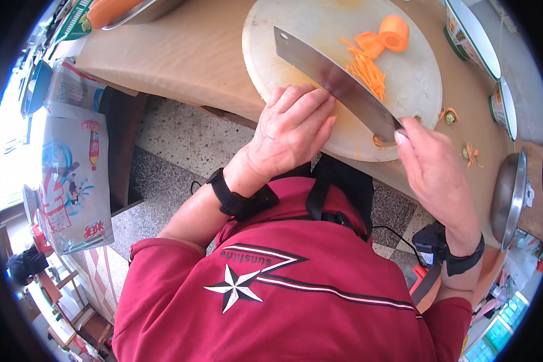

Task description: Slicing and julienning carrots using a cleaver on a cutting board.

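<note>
My right hand [433, 166] is closed round the handle of a cleaver [335, 78], whose wide steel blade slants across the round, pale cutting board [260, 57]. Against the near side of the blade, my left hand [292, 127] presses down with bent fingers held together; whatever lies beneath them is hidden. Beyond the blade is a heap of thin carrot strips [367, 72]. Next to it are some carrot slices [368, 43] and a thick cut carrot piece [395, 34]. A small orange scrap [378, 142] shows by the blade's heel.
Carrot trimmings [449, 116] lie on the brown-covered table [181, 57] to the right of the board. Patterned bowls [473, 36] and a metal basin [508, 199] line the right side. At the far left are a metal bowl [148, 15] with a carrot [110, 12].
</note>
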Motion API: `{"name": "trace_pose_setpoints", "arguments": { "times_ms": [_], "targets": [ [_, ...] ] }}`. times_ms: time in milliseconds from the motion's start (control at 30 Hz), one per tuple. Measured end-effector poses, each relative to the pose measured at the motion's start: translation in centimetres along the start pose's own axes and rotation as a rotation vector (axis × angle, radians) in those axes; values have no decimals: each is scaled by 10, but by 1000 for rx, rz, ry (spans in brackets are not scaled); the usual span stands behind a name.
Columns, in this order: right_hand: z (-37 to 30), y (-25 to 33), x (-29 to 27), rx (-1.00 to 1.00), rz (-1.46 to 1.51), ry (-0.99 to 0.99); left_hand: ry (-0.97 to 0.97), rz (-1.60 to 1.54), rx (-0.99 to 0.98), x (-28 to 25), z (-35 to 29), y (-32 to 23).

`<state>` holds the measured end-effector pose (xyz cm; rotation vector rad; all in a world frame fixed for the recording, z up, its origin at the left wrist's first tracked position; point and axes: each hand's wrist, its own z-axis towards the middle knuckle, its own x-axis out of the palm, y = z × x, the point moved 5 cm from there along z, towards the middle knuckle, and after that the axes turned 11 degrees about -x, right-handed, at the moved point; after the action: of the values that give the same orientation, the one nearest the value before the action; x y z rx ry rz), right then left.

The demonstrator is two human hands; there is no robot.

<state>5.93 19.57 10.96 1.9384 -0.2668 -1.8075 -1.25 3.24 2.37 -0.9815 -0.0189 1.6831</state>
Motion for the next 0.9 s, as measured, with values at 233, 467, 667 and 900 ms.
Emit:
{"name": "trace_pose_setpoints", "arguments": {
  "times_ms": [233,467,667,900],
  "targets": [
    [38,-2,10,-78,-6,-52,14,38,26,3,1,0],
    [8,-42,5,69,491,-385,154,72,-39,-3,14,-10],
    [-15,-73,19,169,979,-553,225,97,-52,10,40,-3],
    [-25,-94,43,182,1207,-543,395,230,92,29,71,5]
  ]
}}
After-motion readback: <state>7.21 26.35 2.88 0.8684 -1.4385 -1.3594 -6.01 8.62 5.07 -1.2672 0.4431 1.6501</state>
